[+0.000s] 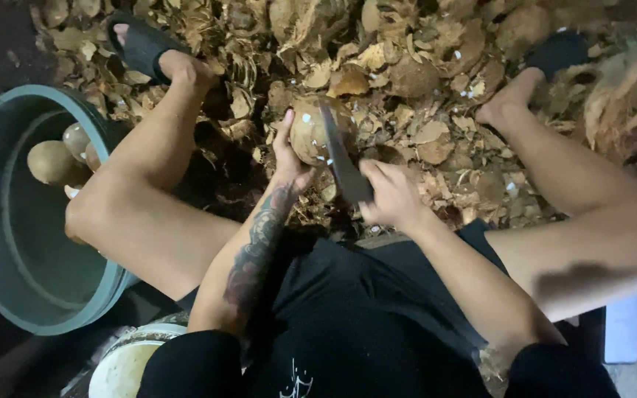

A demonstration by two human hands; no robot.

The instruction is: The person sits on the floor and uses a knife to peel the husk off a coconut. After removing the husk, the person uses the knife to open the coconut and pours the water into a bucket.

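Both hands busy: left hand (289, 158) fingers cup coconut (317, 127) (husked), right hand (391, 195) grips knife (340, 158).

Brown round coconut held over the husk heap: one (312, 130), speckled with white chips.
Dark broad-bladed steel knife: one (342, 158).
Bare hands at work: two, the left hand (289, 158) and the right hand (391, 195).
Big grey-green round plastic tub: one (9, 284), at the left edge.
Peeled pale brown coconuts inside the tub: three showing (47, 161).
Black rubber sandals: two, one per foot (138, 46).
White round plastic bucket: one (123, 365), at the bottom edge.
Loose brown husk pieces: too many to count (436, 140).
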